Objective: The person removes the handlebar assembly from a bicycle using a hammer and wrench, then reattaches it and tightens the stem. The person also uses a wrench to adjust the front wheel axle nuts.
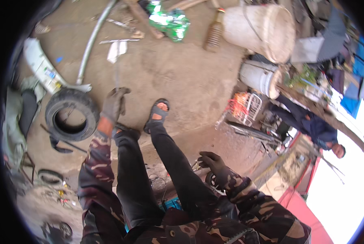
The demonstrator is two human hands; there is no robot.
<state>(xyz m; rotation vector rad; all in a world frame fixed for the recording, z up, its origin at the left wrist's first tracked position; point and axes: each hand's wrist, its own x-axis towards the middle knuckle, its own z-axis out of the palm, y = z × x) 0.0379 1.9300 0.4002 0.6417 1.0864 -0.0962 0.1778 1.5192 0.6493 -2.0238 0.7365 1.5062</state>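
Note:
My left hand (115, 105), in a grey-brown work glove, is low over the ground between a black tyre (54, 118) and my sandalled foot (157, 114). Its fingers are closed around what looks like a thin grey rod (117, 76), blurred, pointing away from me toward a white scrap (117, 51) on the ground. My right hand (212, 162), gloved too, hangs in the air beside my right leg. Its fingers are loosely bent and apart, with nothing plain to see in them.
A pale pipe (93, 40) and a white curved panel (43, 67) lie at the far left. Green shiny plastic (169, 20), a brown bottle (214, 32) and white buckets (255, 28) are ahead. A bicycle with a wire basket (252, 109) and another person (316, 126) are to the right.

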